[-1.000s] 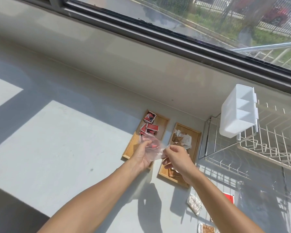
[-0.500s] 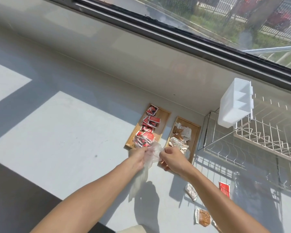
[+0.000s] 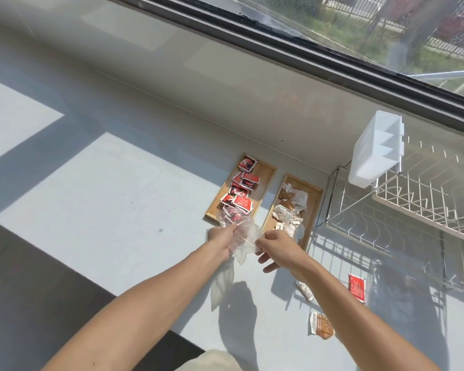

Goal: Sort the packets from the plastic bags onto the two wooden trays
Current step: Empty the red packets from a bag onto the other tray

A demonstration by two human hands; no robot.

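Observation:
Two wooden trays lie side by side near the wall. The left tray [image 3: 267,172] carries several red packets [image 3: 243,200]. The right tray [image 3: 316,195] carries several brown and white packets [image 3: 289,207]. Just in front of the trays I hold a clear plastic bag [image 3: 243,238] with both hands. My left hand [image 3: 221,241] grips its left side and my right hand [image 3: 272,246] pinches its right edge. Something red shows through the bag's upper part. On the counter to the right lie a red packet [image 3: 357,287], a brown packet [image 3: 321,324] and a pale packet [image 3: 306,290].
A wire dish rack [image 3: 413,207] with a white plastic divided holder [image 3: 374,153] stands at the right against the wall. A window runs along the back. A dark edge [image 3: 38,277] bounds the grey counter at the lower left.
The camera view has shifted, so the trays sit lower and more red packets show on the left tray. Both hands stay on the clear bag, which now hangs lower, in front of the trays.

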